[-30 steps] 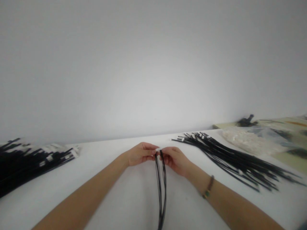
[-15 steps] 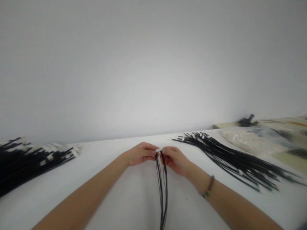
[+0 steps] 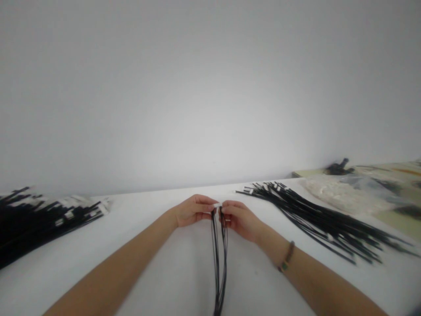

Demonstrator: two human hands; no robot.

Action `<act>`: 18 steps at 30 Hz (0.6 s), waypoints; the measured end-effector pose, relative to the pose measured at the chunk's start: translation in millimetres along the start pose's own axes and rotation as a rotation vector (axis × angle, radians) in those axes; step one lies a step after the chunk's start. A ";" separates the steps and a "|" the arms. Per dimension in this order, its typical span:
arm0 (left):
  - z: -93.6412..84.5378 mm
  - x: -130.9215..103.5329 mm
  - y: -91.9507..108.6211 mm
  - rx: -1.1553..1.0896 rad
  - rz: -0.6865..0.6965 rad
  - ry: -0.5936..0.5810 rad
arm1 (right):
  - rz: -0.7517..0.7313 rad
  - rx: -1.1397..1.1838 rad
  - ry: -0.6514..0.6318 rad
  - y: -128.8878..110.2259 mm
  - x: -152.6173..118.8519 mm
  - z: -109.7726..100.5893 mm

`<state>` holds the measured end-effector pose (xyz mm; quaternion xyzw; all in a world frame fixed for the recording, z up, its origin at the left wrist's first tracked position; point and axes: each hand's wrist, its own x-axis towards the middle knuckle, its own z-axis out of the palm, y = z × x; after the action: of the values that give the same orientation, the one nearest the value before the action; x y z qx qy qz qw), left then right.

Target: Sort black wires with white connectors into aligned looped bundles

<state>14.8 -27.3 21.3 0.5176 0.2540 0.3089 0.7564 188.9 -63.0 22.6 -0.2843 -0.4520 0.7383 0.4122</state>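
Observation:
Between my two hands is a small white connector (image 3: 217, 205), pinched from both sides. My left hand (image 3: 194, 210) grips its left end between thumb and fingers. From the right, my right hand (image 3: 239, 217) closes on the other end, with its fingers curled under. Thin black cables (image 3: 217, 267) hang from the connector in two strands that come together toward the bottom edge of the view. Fingertips partly cover the connector, so its exact shape is hidden.
A thick pile of black cables with white connectors (image 3: 39, 224) lies at the left. On the right, more black cables (image 3: 315, 219) are fanned out on the white table (image 3: 158, 259). Behind them sits a clear bag of small whitish parts (image 3: 345, 192). A pale wall (image 3: 210, 87) stands behind.
The hanging cables have swung slightly to the left, and their two strands are spread a little wider near the connector. Both hands stay almost in place.

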 end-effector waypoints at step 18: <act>-3.8 1.4 -1.9 -0.059 -0.011 -0.037 | -0.134 -0.225 -0.048 4.8 -0.5 -3.3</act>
<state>13.5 -24.4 18.1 0.4992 0.2335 0.3022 0.7778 190.1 -63.2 16.8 -0.2801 -0.5595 0.6604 0.4151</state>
